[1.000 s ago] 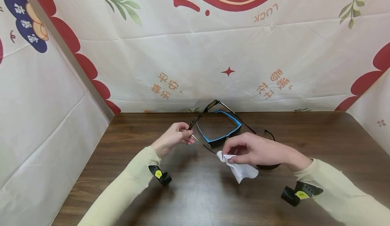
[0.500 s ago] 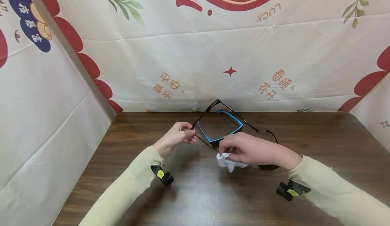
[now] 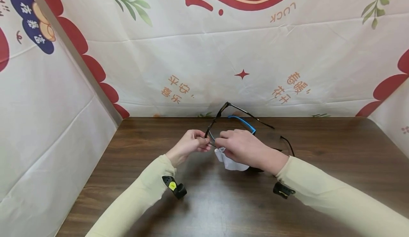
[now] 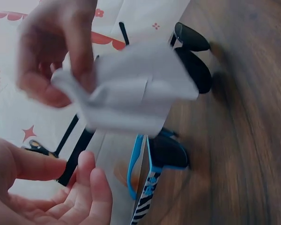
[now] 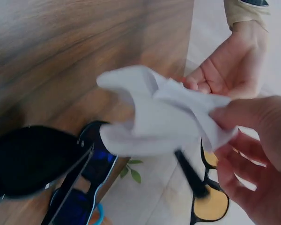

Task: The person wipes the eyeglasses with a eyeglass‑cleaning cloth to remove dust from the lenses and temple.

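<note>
My left hand [image 3: 191, 144] pinches black-framed glasses [image 3: 212, 124] at the corner where one temple meets the front. Their lenses look amber in the right wrist view, where the glasses [image 5: 210, 206] hang beyond the cloth. Between thumb and fingers, my right hand [image 3: 244, 146] holds a crumpled white cloth [image 3: 231, 164]. The cloth sits close beside the left fingertips, over the near temple, part of which it hides. In the left wrist view, that black temple [image 4: 71, 172] runs from the left fingers up behind the cloth [image 4: 131, 89].
Blue-and-black sunglasses [image 3: 244, 123] lie on the wooden table [image 3: 159, 208] just behind the right hand, partly covered by it. Farther right are black sunglasses [image 3: 288, 145], mostly hidden under the right wrist. A printed white fabric backdrop [image 3: 204, 59] rises along the table's back edge.
My right hand has moved left and up with the cloth, along the temple to the left fingers. The left hand keeps its hold on the glasses and has shifted slightly right.
</note>
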Tool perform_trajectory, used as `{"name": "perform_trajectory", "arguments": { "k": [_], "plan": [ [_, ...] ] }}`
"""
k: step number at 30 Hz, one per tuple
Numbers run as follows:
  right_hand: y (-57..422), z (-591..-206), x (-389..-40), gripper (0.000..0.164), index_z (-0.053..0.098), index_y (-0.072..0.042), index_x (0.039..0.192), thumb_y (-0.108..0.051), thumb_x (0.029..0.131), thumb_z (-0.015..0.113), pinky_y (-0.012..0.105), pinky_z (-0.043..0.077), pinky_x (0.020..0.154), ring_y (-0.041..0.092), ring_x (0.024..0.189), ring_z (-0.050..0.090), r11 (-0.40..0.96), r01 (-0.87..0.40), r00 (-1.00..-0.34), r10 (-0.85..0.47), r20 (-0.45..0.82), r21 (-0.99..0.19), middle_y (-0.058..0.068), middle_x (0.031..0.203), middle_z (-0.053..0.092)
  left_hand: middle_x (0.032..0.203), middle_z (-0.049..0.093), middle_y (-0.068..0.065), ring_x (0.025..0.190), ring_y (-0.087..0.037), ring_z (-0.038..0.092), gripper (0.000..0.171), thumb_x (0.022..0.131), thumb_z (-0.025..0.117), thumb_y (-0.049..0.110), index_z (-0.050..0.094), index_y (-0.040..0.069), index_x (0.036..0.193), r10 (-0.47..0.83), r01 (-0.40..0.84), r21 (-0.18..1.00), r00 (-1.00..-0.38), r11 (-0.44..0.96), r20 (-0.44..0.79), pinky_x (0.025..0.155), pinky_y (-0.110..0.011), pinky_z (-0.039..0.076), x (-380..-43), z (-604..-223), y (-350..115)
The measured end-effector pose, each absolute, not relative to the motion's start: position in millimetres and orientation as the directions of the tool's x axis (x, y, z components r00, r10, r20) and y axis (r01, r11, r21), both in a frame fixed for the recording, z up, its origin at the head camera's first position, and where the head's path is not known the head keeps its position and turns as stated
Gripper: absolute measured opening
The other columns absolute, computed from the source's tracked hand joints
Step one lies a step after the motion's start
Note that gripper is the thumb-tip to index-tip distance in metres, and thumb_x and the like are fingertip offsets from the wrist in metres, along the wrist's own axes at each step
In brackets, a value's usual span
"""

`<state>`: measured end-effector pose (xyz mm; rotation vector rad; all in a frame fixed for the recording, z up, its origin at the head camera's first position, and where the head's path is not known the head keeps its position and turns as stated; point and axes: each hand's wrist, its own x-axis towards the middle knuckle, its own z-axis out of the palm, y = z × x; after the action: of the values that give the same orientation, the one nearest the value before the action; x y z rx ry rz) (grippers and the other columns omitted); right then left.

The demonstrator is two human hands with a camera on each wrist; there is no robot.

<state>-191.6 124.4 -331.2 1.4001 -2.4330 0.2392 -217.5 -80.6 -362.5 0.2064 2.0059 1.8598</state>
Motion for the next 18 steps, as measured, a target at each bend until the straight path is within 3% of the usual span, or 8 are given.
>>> {"name": "perform_trajectory", "arguments": {
  "k": [5, 11, 18],
  "plan": [
    [112, -338, -194, 0.022, 0.065, -0.012, 0.091, -0.007, 0.074, 0.079, 0.032, 0.045, 0.062, 0.017, 0.069, 0.056, 0.578, -0.813, -0.500, -0.753, 0.427, 0.068, -0.001, 0.078, 0.056, 0.078, 0.060, -0.007, 0.064, -0.011, 0.060, 0.007, 0.092, 0.053, -0.007, 0.054, -0.010, 0.097, 0.320, -0.167, 0.981, -0.928, 0.097, -0.190, 0.073, -0.033, 0.056, -216, -365, -77],
    [103, -346, -192, 0.024, 0.066, -0.011, 0.092, -0.007, 0.074, 0.081, 0.031, 0.042, 0.061, 0.019, 0.070, 0.058, 0.638, -0.770, -0.529, -0.652, 0.543, 0.015, 0.001, 0.082, 0.060, 0.074, 0.062, -0.004, 0.063, -0.010, 0.057, 0.014, 0.088, 0.055, -0.007, 0.056, -0.010, 0.102, 0.268, -0.183, 0.980, -0.943, 0.079, -0.198, 0.063, -0.024, 0.053, -214, -366, -76],
    [101, -355, -187, 0.022, 0.067, -0.009, 0.094, -0.008, 0.077, 0.081, 0.032, 0.045, 0.066, 0.018, 0.076, 0.061, 0.644, -0.761, -0.536, -0.556, 0.635, -0.077, 0.002, 0.088, 0.064, 0.079, 0.066, -0.006, 0.063, -0.009, 0.058, 0.019, 0.089, 0.056, -0.006, 0.056, -0.012, 0.107, 0.265, -0.188, 0.981, -0.945, 0.045, -0.193, 0.067, -0.026, 0.054, -213, -365, -73]
  ]
}}
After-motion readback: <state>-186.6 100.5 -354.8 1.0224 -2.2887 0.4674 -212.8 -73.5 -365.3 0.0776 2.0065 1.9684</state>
